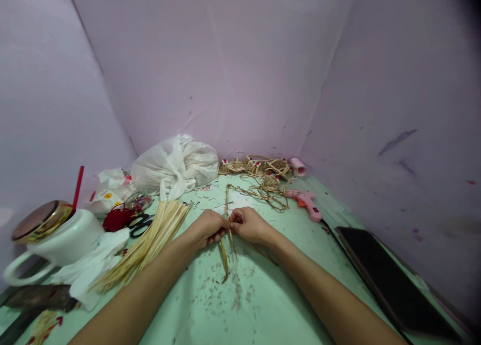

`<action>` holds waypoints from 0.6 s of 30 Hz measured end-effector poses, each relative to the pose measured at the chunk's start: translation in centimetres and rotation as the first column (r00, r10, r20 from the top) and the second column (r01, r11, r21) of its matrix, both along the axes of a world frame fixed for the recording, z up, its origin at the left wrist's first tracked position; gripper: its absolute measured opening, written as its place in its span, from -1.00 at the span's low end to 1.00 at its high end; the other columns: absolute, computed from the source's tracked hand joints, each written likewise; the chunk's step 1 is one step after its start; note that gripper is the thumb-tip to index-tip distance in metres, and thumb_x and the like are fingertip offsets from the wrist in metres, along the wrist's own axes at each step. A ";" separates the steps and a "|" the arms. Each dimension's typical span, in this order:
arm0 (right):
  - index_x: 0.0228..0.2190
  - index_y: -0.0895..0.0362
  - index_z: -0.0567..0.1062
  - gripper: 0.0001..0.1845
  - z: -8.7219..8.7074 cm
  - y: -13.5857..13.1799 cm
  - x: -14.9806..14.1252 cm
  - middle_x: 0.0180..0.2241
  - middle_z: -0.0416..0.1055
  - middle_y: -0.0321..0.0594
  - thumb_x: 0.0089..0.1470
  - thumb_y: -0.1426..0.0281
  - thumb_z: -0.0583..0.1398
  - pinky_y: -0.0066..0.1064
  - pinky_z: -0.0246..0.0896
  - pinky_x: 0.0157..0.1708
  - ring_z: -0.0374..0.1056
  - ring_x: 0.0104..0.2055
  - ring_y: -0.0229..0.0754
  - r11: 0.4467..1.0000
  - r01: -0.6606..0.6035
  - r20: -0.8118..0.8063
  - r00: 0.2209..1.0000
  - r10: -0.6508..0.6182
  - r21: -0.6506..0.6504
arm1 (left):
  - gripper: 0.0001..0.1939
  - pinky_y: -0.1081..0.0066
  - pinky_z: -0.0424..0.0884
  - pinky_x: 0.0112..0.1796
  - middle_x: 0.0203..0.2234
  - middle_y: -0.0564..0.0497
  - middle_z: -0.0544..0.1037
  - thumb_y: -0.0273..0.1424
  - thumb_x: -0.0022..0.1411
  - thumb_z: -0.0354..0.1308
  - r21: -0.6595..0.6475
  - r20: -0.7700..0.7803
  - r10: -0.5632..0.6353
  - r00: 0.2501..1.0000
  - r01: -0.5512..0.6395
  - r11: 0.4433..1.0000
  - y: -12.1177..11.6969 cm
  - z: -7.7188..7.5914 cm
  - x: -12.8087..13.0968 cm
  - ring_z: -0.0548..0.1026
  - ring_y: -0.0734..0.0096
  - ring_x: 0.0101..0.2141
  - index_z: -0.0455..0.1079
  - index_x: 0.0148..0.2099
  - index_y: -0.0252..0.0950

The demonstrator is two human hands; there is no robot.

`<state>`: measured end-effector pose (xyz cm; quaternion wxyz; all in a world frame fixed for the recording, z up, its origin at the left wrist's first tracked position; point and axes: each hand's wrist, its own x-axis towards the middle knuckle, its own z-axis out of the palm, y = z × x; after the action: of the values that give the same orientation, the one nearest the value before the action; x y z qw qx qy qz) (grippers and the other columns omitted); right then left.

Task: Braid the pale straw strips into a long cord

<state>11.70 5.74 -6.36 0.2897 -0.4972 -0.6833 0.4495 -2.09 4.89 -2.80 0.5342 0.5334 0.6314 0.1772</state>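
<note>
Near the middle of the table my left hand [213, 226] and my right hand [248, 226] meet, both with fingers pinched on a thin tan braid [227, 200] of dried plant fibre. From my hands the braid runs away from me, then bends right toward a loose heap of braided cord [268, 197]. Loose strand ends [224, 265] hang below my fingers toward me, and another passes under my right wrist. Left of my left forearm lies a bundle of pale flat straw strips [158, 240].
A pink glue gun [308, 201] and a black tablet-like slab [394, 280] lie at right. Behind are a white plastic bag [180, 162], braided pieces [259, 165] and a pink roll [298, 166]. At left stand a white mug [71, 237], black scissors [141, 226] and red yarn [117, 218].
</note>
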 end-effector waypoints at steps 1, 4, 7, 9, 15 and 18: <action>-0.63 0.21 0.36 -0.94 0.0 0.0 0.0 -0.68 0.32 -0.36 -0.26 0.57 0.13 -0.58 -0.01 -0.60 0.15 -0.60 -0.39 1.000 0.002 -0.016 1.000 -0.002 -0.023 | -0.83 0.55 -0.11 -0.77 -0.87 0.12 0.19 -0.42 -0.14 0.07 0.035 -0.030 -0.019 0.999 0.020 0.999 -0.1 0.2 0.1 0.09 0.64 -0.83 0.24 -0.68 -0.37; -0.64 0.20 0.33 -0.93 0.4 -0.1 0.1 -0.71 0.28 -0.38 -0.28 0.57 0.14 -0.59 -0.02 -0.63 0.13 -0.64 -0.41 0.988 0.012 -0.141 0.989 -0.034 -0.156 | -0.78 0.53 -0.11 -0.77 -0.89 0.12 0.19 -0.33 -0.11 0.09 0.038 -0.085 -0.079 0.993 0.082 0.996 -0.4 0.7 0.0 0.06 0.62 -0.84 0.33 -0.64 -0.38; -0.63 0.20 0.32 -0.91 0.7 -0.3 0.3 -0.72 0.29 -0.39 -0.31 0.57 0.15 -0.59 -0.02 -0.64 0.12 -0.67 -0.41 0.971 0.002 -0.253 0.965 -0.065 -0.240 | -0.82 0.54 -0.11 -0.77 -0.85 0.10 0.27 -0.35 -0.13 0.11 -0.011 -0.051 -0.071 0.996 0.070 0.997 -0.5 0.8 -0.1 0.05 0.65 -0.83 0.33 -0.61 -0.38; -0.61 0.20 0.34 -0.92 0.9 -0.4 0.4 -0.72 0.30 -0.39 -0.31 0.58 0.15 -0.59 -0.04 -0.65 0.12 -0.68 -0.42 0.963 0.004 -0.282 0.956 -0.082 -0.268 | -0.89 0.56 -0.10 -0.78 -0.75 0.07 0.37 -0.42 -0.16 0.10 -0.040 0.043 -0.046 0.998 0.048 0.998 -0.4 0.6 -0.1 0.08 0.68 -0.82 0.31 -0.60 -0.39; -0.61 0.21 0.34 -0.92 1.1 -0.3 0.6 -0.71 0.33 -0.36 -0.30 0.59 0.14 -0.58 0.01 -0.62 0.17 -0.65 -0.40 0.970 -0.021 -0.283 0.958 -0.050 -0.243 | -0.93 0.58 -0.09 -0.79 -0.81 0.12 0.24 -0.50 -0.17 0.01 -0.120 0.202 0.002 0.979 0.023 0.992 0.0 -0.1 -0.2 0.11 0.66 -0.82 0.23 -0.63 -0.37; -0.63 0.20 0.33 -0.93 0.8 -0.1 0.8 -0.69 0.33 -0.36 -0.29 0.57 0.14 -0.57 0.05 -0.58 0.19 -0.62 -0.39 0.983 -0.064 -0.222 0.975 0.025 -0.173 | -0.92 0.57 -0.18 -0.80 -0.85 0.17 0.14 -0.49 -0.17 0.00 -0.043 0.168 0.000 0.986 0.007 0.999 -0.2 -0.1 0.1 0.03 0.67 -0.85 0.22 -0.64 -0.36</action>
<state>12.46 5.63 -5.60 0.3070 -0.4533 -0.6150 0.5676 -2.00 4.68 -2.92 0.5974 0.5057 0.5870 0.2067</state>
